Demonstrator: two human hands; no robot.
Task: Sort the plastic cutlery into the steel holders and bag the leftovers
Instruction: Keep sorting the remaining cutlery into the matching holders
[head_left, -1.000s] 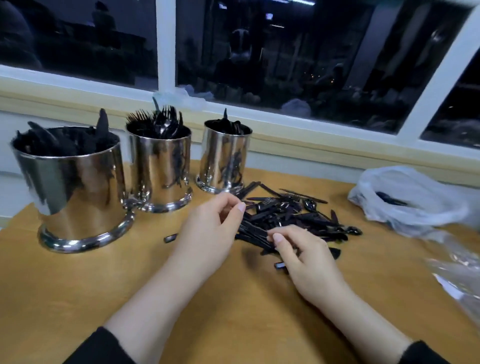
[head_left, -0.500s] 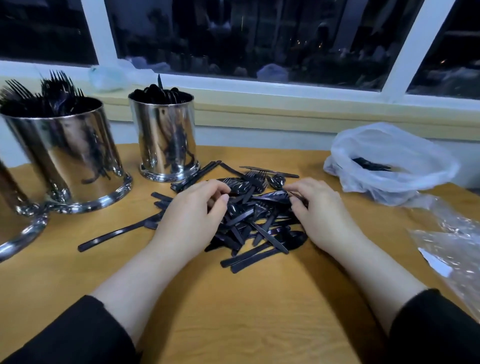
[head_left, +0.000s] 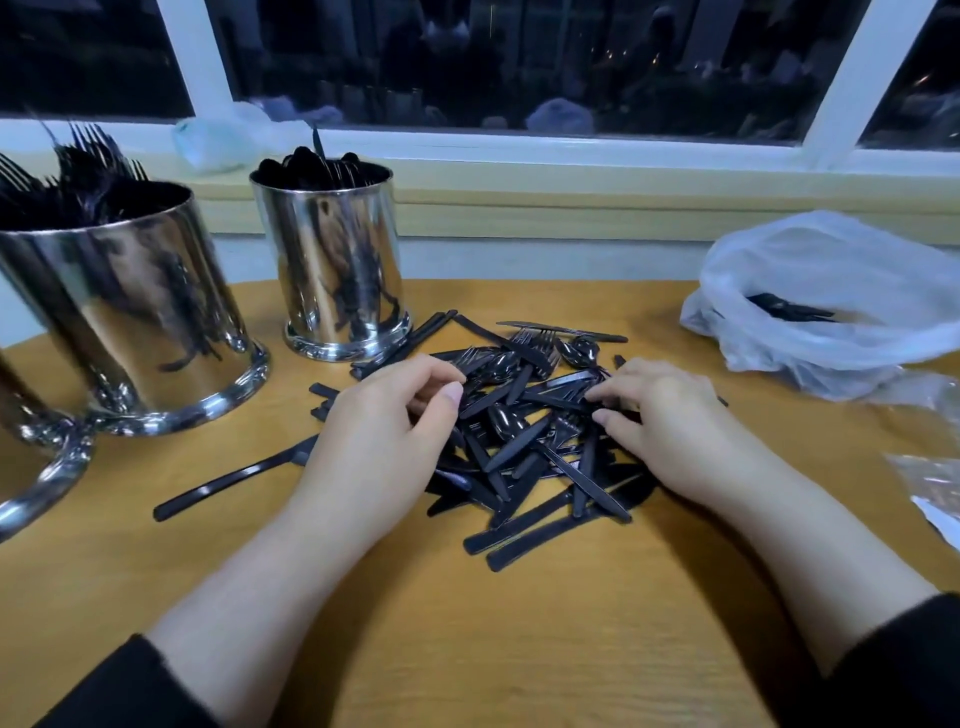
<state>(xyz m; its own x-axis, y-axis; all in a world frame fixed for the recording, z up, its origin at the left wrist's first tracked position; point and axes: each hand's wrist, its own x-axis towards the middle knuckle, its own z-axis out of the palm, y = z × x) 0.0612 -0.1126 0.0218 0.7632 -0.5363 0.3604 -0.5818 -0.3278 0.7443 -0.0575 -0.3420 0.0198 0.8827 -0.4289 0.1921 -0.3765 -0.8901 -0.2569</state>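
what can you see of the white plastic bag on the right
The white plastic bag is thin, translucent and crumpled, slumped on the wooden table by the wall under the window. Its mouth gapes open toward the camera, with a few pieces of black cutlery inside. Neither hand touches it; clear plastic wrap lies just in front.

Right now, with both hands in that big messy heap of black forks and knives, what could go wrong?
Three things might. The tangled pile of black plastic cutlery could drag neighbours along when one piece is lifted. The lone black plastic knife left of the left hand lies apart and could be forgotten. The shiny steel holder of spoons stands close behind the pile, so the right hand reaching over could perhaps bump it.
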